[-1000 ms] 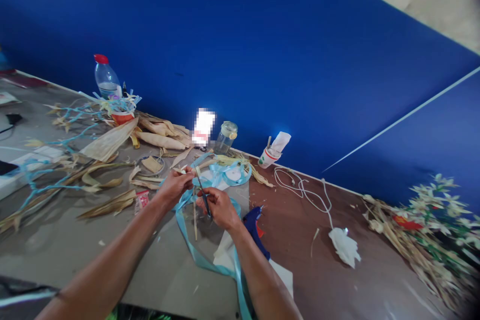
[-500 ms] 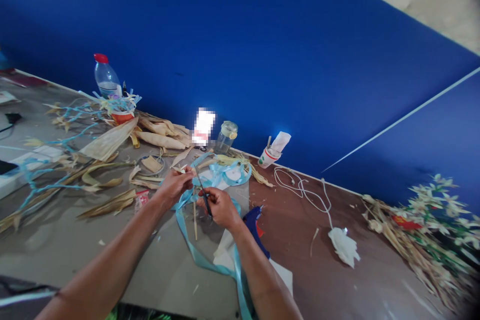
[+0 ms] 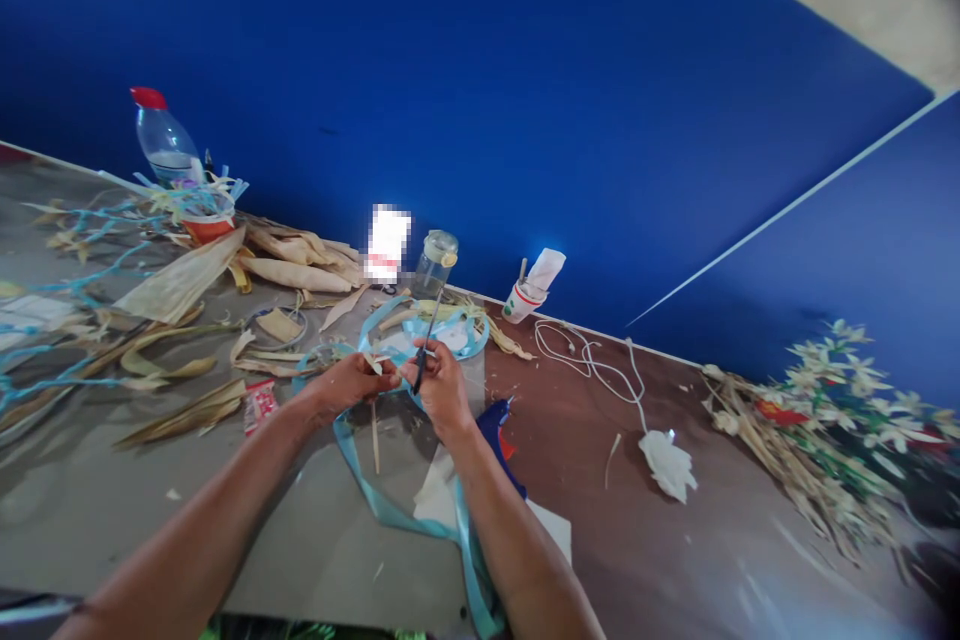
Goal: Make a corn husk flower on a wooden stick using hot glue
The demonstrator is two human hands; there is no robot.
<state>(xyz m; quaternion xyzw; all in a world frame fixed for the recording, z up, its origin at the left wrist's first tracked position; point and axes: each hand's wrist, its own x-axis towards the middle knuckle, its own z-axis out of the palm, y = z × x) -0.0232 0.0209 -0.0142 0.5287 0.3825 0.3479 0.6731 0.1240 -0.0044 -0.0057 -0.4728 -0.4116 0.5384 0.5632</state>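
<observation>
My right hand (image 3: 441,388) is closed around a pair of scissors (image 3: 430,328), whose blades point up and away from me. Close beside it, my left hand (image 3: 352,382) pinches a small pale piece of husk (image 3: 375,362) between thumb and fingertips. The fingers of both hands nearly meet. Light blue ribbon (image 3: 375,500) loops on the table beneath and beyond the hands and trails to the near edge. A thin stick (image 3: 376,440) shows just below my left fingers.
Dried corn husks (image 3: 300,272) and blue-wrapped stems (image 3: 67,383) cover the left side. Along the blue partition stand a bottle (image 3: 166,140), a glass jar (image 3: 436,262) and a paper cup (image 3: 520,304). A blue glue gun (image 3: 495,430), a white cable (image 3: 585,360) and white flowers (image 3: 851,370) lie rightward.
The scissors have swung from pointing up-left to pointing up-right, away from my left hand's piece. My left hand has turned, its fingers now toward my right hand. The view has shifted slightly right.
</observation>
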